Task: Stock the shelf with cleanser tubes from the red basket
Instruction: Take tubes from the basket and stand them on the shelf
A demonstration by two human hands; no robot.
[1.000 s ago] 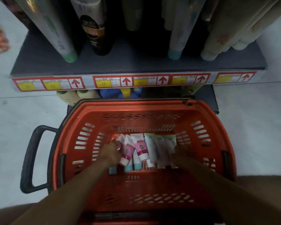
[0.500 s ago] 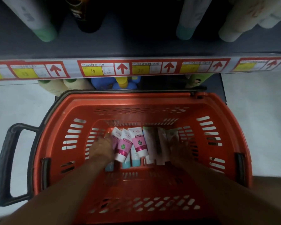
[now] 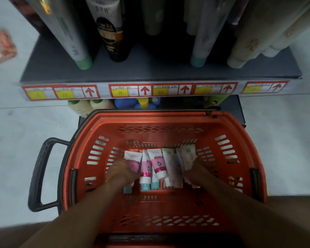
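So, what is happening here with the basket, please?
A person reaches both hands into the red basket on the floor before the shelf. The left hand grips the pink cleanser tubes, and the right hand grips the pale tubes. All tubes are still in the basket; none has yet gone up to the shelf.

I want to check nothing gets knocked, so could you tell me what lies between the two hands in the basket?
In the head view, between the left hand and right hand lie pink-banded cleanser tubes and pale tubes on the red basket floor.
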